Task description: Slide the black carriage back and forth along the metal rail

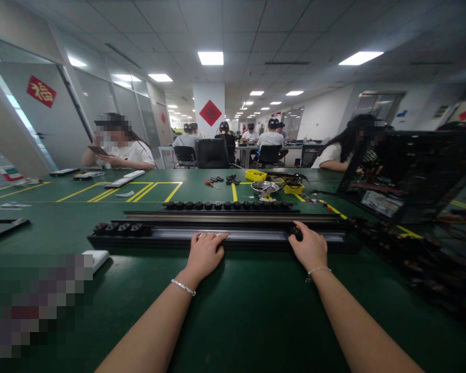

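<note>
A long black rail [252,235] with a shiny inner channel lies across the green table. Several black knob-like parts [124,228] sit at its left end. My left hand [206,252] rests on the rail's near edge, fingers slightly apart and nothing seen in it. My right hand [309,247] has thumb and fingers around a small black part [296,233] at the rail's right portion. Behind lie another long rail [233,217] and a strip with a row of black parts [229,205].
A heap of black parts [415,254] lies at the right, before a large black frame [423,176]. Farther back are a metal bowl [264,188], yellow trays [256,175] and a screwdriver [212,183]. A white object [97,259] is at the left. People sit across the table.
</note>
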`<state>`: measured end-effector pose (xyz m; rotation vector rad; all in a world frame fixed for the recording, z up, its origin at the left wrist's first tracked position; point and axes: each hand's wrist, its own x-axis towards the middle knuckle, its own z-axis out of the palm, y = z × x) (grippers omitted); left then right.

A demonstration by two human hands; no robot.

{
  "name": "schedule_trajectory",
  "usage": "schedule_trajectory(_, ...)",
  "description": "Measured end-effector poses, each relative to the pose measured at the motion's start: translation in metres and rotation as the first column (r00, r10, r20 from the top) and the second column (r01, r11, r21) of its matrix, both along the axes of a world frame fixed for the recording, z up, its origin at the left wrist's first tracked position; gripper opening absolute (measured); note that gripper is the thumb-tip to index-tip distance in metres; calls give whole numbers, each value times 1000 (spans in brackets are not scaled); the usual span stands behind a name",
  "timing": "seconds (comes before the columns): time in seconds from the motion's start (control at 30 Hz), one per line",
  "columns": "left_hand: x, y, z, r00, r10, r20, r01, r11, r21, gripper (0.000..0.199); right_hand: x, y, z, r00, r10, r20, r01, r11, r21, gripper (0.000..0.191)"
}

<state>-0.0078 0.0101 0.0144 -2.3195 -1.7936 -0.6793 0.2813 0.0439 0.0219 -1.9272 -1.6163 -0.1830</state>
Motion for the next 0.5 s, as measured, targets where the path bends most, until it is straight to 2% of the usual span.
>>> schedule_trajectory(0.27,1,-1,1,1000,10,1,-10,1000,-15,36,0,-2,0,1000,-4,14,5,1000,-18,46)
schedule_trajectory(0.5,1,-1,2,1000,12,-1,-12,1000,-22,37,-6,-3,-2,994,51,98,-47,998,-41,46)
